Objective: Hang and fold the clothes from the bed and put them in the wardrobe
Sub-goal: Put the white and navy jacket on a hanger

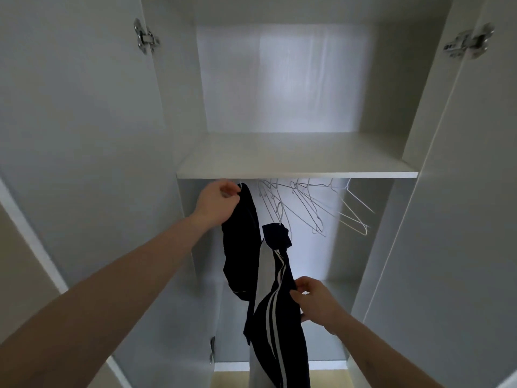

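The left wardrobe door [70, 121] stood swung open, a metal hinge [145, 37] at its upper edge. Just under the shelf [296, 163], the left hand [219, 203] was raised, its fingers [233, 191] pinched round the top of a dark garment [242, 247], seemingly at a hanger hook near the rail, though the rail itself was hidden. The garment, navy with white stripes down one side, hung in two drooping parts inside the wardrobe's hanging space. To its right a cluster of bare wire hangers [307, 208] dangled at odd angles. Lower down, the right hand [314, 299] had its fingers curled on the striped part of the garment, holding it out.

By my judgement the task was in an early stage: this one piece was being hung, not yet released, no other clothes showed in the wardrobe, and nothing folded lay on the shelf. The bed was out of view.

No brand name or legible writing showed; the stripes carried no readable mark.
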Motion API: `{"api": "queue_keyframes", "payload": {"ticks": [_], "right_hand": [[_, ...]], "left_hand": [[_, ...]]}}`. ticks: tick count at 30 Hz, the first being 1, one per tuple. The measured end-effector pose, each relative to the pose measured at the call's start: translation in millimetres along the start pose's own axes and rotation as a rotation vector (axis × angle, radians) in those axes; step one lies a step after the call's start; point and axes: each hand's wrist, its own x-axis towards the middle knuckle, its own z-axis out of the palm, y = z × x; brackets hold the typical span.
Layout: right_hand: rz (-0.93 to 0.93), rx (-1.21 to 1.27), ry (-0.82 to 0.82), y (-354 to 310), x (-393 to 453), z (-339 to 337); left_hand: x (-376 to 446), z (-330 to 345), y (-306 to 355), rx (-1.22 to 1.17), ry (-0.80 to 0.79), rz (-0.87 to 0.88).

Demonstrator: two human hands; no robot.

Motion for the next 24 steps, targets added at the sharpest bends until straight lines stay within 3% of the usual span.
{"api": "queue_keyframes", "payload": {"ticks": [3, 8, 18, 24], "right_hand": [[0.016, -0.02, 0.033, -13, 30, 11], [0.073, -0.023, 0.058, -35, 71, 20], [0.082, -0.076, 0.055, -68, 151, 16], [0.063, -0.1, 0.038, -80, 198, 17]], "left_hand": [[43, -20, 3, 0.046, 0.072, 0.096], [100, -38, 3, 0.159, 0.058, 0.148], [169, -31, -14, 0.434, -0.137, 0.014], [195, -14, -34, 0.478, -0.235, -0.057]]}}
